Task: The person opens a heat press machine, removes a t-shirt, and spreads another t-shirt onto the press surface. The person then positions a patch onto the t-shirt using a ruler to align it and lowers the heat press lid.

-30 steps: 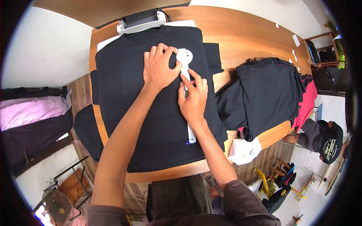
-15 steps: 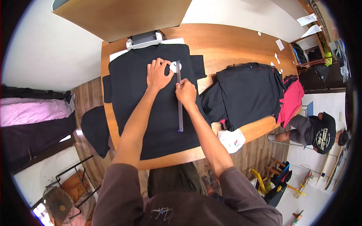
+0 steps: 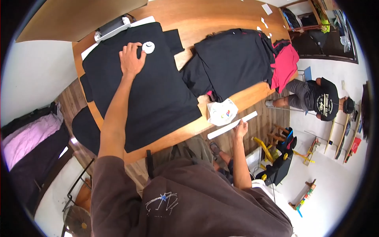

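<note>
A black T-shirt (image 3: 146, 94) lies spread on the wooden table, with a round white piece (image 3: 148, 47) on its upper chest. My left hand (image 3: 132, 59) rests on the shirt just left of that piece, fingers apart. Off the table's front edge, my right hand (image 3: 240, 128) grips a long ruler (image 3: 225, 129), which looks pale and is tilted up to the right. Beside the ruler, a white cloth item (image 3: 223, 112) with small coloured marks lies at the table edge.
Dark folded garments (image 3: 237, 63) and a red one (image 3: 286, 65) lie on the table's right part. A brown board (image 3: 75, 17) stands at the upper left. A person (image 3: 325, 98) is at the far right. Stools and a fan are near the floor.
My right hand has carried the ruler off the shirt, to the right and past the table edge. My left hand stays by the round piece. The view has shifted right.
</note>
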Motion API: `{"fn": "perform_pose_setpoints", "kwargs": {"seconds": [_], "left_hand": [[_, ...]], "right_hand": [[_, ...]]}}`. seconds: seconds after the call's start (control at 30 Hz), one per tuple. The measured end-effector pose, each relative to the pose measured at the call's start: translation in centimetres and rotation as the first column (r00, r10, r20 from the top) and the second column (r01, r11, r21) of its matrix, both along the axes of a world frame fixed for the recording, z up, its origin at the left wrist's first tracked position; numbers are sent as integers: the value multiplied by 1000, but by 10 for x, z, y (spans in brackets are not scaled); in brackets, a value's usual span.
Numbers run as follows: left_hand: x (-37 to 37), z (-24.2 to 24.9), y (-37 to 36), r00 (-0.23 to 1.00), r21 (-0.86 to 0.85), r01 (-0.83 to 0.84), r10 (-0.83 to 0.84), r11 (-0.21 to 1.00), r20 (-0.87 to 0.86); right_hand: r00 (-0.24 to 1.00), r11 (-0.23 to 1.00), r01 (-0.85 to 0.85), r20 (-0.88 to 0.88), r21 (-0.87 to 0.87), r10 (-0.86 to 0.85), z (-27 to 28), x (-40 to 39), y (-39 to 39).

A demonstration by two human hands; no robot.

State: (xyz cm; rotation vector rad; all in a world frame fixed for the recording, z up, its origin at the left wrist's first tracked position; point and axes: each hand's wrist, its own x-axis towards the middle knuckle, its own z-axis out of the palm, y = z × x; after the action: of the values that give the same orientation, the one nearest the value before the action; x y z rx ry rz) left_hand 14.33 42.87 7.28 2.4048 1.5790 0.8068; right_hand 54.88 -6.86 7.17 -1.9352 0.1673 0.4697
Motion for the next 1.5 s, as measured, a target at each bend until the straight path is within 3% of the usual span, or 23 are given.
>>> {"fn": "perform_pose_setpoints", "kwargs": {"seconds": [0.1, 0.23, 0.33, 0.43, 0.5, 0.57, 0.6, 0.63, 0.67, 0.7, 0.8, 0.9, 0.97, 1.0, 1.1, 1.17, 1.2, 1.23, 1.33, 1.37, 1.43, 1.47, 1.5], "left_hand": [[-1, 3, -1, 1000, -52, -13, 14, 999, 16], [-8, -5, 2, 972, -129, -21, 50, 991, 231], [-14, 31, -43, 659, -433, -23, 339, 901, 671], [-27, 78, -145, 640, -397, -217, 437, 892, 632], [-53, 72, -228, 618, -381, -289, 474, 879, 627], [-87, 57, -327, 626, -450, -454, 635, 769, 453], [-96, 64, -377, 674, -396, -563, 680, 725, 287], [-116, 42, -430, 636, -369, -635, 730, 679, 249], [-131, 22, -483, 547, -367, -706, 796, 606, 260], [-135, 27, -527, 435, -452, -742, 868, 496, 239], [-147, -4, -652, 128, -434, -893, 992, 118, 8], [-142, -36, -721, -258, -451, -823, 935, -345, -245], [-146, -65, -740, -336, -465, -728, 853, -504, -398], [-149, -78, -742, -301, -478, -702, 828, -528, -473], [-171, -117, -722, 5, -557, -731, 813, -394, -582], [-197, -136, -694, 175, -634, -741, 848, -221, -501], [-209, -142, -679, 213, -679, -724, 895, -124, -391], [-221, -140, -660, 226, -729, -684, 950, -1, -214], [-248, -117, -596, 42, -789, -504, 923, 351, 383], [-258, -122, -574, -8, -794, -486, 907, 365, 422], [-283, -126, -553, -107, -806, -457, 876, 376, 470], [-287, -123, -549, -124, -832, -441, 895, 337, 429], [-287, -117, -539, -136, -852, -425, 909, 305, 393]], "right_hand": [[993, 992, 110, -43, -68, -114, -21, 16, -29], [983, 984, 135, -106, -116, -147, -94, 33, -56], [976, 988, 138, -162, -67, -147, -115, 24, -50], [958, 988, 142, -244, -58, -152, -104, 18, -24], [953, 992, 129, -276, -17, -128, -100, 18, -9], [951, 990, 138, -283, 39, -121, -106, 14, -3], [954, 987, 146, -276, 71, -121, -120, 17, -6], [959, 980, 145, -264, 133, -106, -128, 17, -4], [963, 969, 151, -249, 193, -101, -135, 20, -7], [992, 960, 112, -81, 258, -94, -183, 28, -21], [975, 927, 217, -124, 306, -187, -238, 49, -39], [952, 881, 299, -180, 366, -248, -288, 69, -50], [971, 963, 231, -93, 141, -220, -218, 44, -26], [978, 979, 202, -58, 20, -201, -183, 31, -13], [949, 955, 295, -108, -21, -296, -153, 23, 8], [988, 971, 152, 23, -184, -150, -155, 24, 6], [995, 958, 82, 80, -274, -62, -154, 22, 6], [995, 947, 94, 19, -308, -93, -126, 13, 12], [902, 859, 266, 428, -437, -61, -69, -12, 40], [856, 921, 279, 504, -272, -110, -43, -23, 59], [898, 978, 77, 412, 196, -153, -75, -10, 110], [917, 952, -152, 397, 267, 35, -27, -34, 143], [853, 885, -354, 492, 302, 173, -49, -22, 189]]}}
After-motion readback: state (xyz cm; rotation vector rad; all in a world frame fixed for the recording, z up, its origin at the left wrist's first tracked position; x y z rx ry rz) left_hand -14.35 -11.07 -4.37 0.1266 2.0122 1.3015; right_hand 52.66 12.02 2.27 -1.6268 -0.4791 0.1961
